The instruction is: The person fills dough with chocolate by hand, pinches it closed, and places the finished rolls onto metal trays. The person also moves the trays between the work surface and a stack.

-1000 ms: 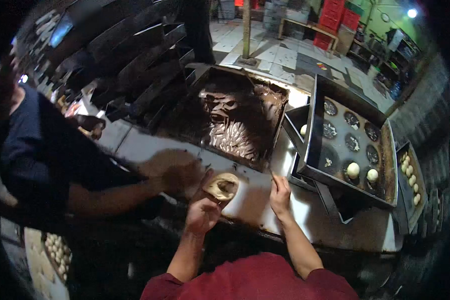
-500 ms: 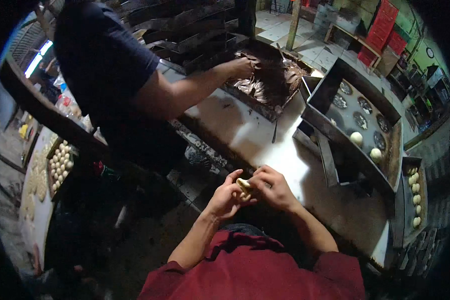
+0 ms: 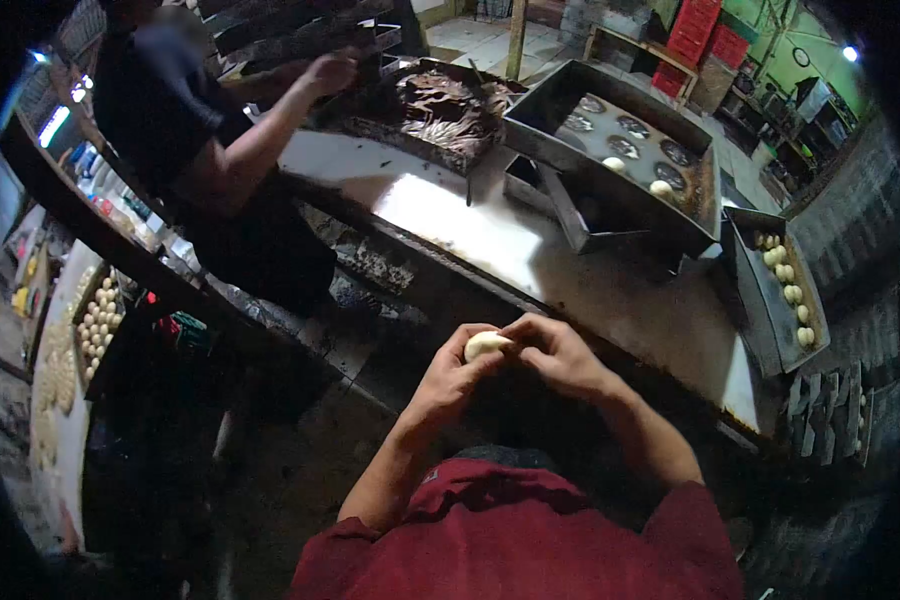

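One piece of pale dough (image 3: 486,346) is held between the two bare hands, in front of the wearer's torso and off the near edge of the table (image 3: 660,300); its rounded body sits in the grip of the left hand (image 3: 448,375), fingers curled round the far side and thumb on the near side; its narrower end points to the right hand (image 3: 562,362), whose thumb and forefinger are drawn close together at that tip; exact contact there is partly hidden by the fingers. The long axis runs roughly crosswise, from left hand to right hand; the left hand is the nearer, bearing most of the piece, while the right meets only the end. Beyond, on the table, a deep metal tray (image 3: 560,148) with dark round patches in its base contains two pale balls (image 3: 637,177); to its right, a narrower tray (image 3: 758,305) carries a row of similar balls; to its left stands a pan of brown paste (image 3: 450,112), a thin handle (image 3: 469,188) projecting over its near rim; a co-worker (image 3: 175,120) stands at left, one forearm raised near the pan, apart from the wearer's hands.
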A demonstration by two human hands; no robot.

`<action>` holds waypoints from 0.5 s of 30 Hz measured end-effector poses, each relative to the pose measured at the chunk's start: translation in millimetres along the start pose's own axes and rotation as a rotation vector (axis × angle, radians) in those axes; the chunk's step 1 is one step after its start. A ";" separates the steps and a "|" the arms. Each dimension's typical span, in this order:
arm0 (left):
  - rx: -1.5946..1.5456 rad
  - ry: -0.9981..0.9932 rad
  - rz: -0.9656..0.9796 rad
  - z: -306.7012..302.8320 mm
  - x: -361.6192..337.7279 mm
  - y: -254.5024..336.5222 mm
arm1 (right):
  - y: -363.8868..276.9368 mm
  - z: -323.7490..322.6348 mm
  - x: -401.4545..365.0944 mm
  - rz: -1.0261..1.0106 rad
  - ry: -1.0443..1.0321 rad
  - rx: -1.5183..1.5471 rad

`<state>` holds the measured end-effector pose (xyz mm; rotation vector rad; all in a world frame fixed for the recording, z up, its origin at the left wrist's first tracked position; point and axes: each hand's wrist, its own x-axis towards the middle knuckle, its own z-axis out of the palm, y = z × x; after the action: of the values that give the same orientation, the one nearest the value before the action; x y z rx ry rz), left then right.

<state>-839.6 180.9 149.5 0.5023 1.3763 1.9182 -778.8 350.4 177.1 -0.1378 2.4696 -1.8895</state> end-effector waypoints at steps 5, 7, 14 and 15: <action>-0.526 0.013 -0.029 67.5 34.5 -45.0 | 31.6 -2.0 -70.4 -0.387 0.395 -0.789; -0.584 0.125 -0.022 113.1 63.9 -65.6 | 52.1 -25.7 -114.2 -0.309 0.419 -0.935; 0.658 -0.363 0.228 299.9 221.2 -170.9 | 158.9 -205.2 -249.0 0.165 1.181 -0.641; 1.002 -0.446 0.368 315.8 242.3 -192.6 | 164.7 -238.4 -252.1 0.197 1.269 -0.622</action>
<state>-729.3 599.9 61.1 1.6333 1.9374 1.0974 -554.8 644.5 73.2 1.6906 3.4287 -1.1215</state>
